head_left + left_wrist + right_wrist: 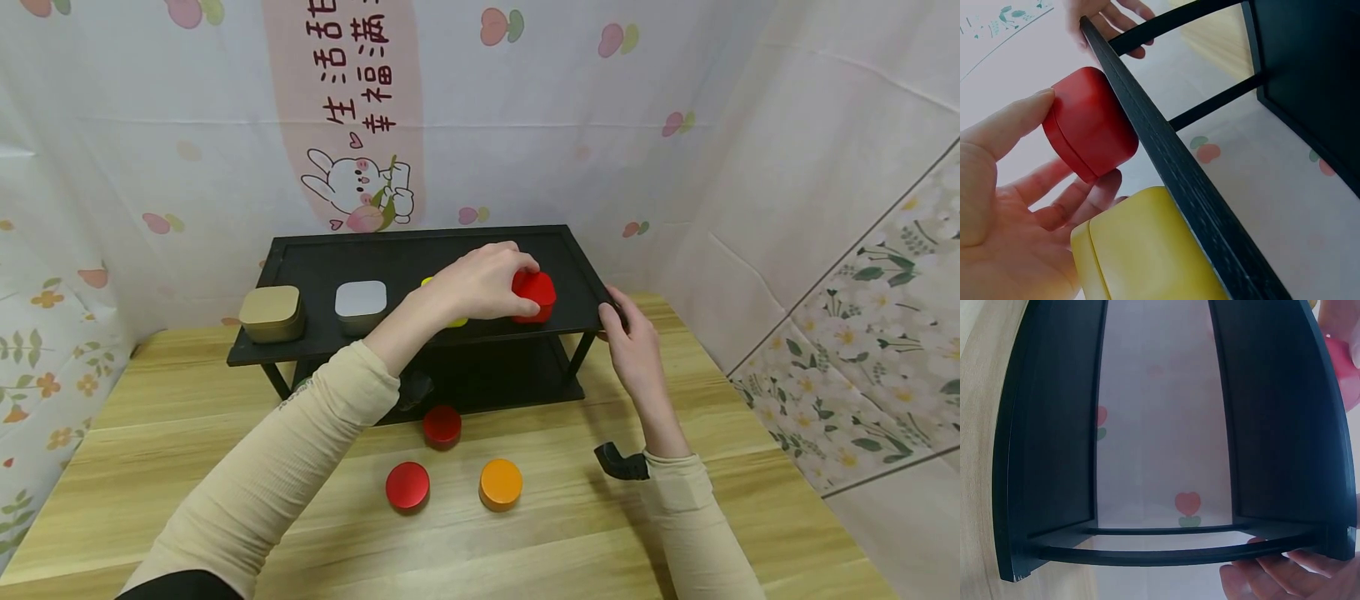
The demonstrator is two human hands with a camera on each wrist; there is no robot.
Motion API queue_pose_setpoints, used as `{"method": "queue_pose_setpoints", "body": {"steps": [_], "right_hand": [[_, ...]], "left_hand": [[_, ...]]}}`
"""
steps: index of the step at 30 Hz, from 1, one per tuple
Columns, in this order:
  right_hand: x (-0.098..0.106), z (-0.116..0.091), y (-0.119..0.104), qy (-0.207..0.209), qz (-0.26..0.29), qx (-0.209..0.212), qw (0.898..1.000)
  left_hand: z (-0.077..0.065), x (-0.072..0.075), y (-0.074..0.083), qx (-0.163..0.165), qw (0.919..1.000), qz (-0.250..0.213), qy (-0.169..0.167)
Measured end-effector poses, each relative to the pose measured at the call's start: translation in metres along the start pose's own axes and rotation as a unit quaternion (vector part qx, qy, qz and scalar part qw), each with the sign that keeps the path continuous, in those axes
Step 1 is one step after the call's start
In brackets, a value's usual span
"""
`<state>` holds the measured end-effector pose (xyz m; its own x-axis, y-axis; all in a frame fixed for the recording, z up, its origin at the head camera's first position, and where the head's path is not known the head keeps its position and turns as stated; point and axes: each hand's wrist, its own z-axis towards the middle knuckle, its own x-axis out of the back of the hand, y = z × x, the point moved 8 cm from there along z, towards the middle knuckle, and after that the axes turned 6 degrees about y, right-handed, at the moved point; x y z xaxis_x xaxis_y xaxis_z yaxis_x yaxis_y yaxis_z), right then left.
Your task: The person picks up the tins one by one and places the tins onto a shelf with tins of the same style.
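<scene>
My left hand (486, 282) holds a red square tin with rounded corners (537, 293) at the right end of a black two-tier shelf's top (337, 260). In the left wrist view, the thumb lies on one side of the tin and fingers on the other; its base meets the shelf board. A yellow tin (1154, 250) stands beside it, mostly hidden by the left hand in the head view. My right hand (637, 346) grips the right edge of the shelf's top, thumb above and fingers (1272, 575) beneath, as the right wrist view shows.
On the top tier's left stand a gold tin (272, 314) and a white-lidded tin (362, 305). Before the shelf, two round red tins (442, 427) and an orange round tin (500, 483) lie on the wooden table (585, 533). Patterned cloth hangs behind.
</scene>
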<state>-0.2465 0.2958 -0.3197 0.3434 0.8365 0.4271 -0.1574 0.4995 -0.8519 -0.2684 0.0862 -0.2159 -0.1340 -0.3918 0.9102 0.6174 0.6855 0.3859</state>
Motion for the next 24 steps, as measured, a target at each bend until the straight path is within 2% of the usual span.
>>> {"method": "queue_pose_setpoints", "body": {"steps": [6,14,24], "right_hand": [[0.0000,-0.0001,0.0006,0.001,0.000,-0.001,1.000],[0.0003,0.0000,0.0013,0.001,0.003,0.007,1.000],[-0.0006,0.0006,0.0014,0.000,0.000,0.010,1.000]], "left_hand": [[0.0011,-0.0009,-0.0014,0.005,0.9998,0.018,-0.004],[0.0018,-0.0023,-0.0022,0.018,0.9995,0.023,-0.014],[0.0011,-0.0030,-0.0030,0.030,0.9990,0.029,-0.012]]}}
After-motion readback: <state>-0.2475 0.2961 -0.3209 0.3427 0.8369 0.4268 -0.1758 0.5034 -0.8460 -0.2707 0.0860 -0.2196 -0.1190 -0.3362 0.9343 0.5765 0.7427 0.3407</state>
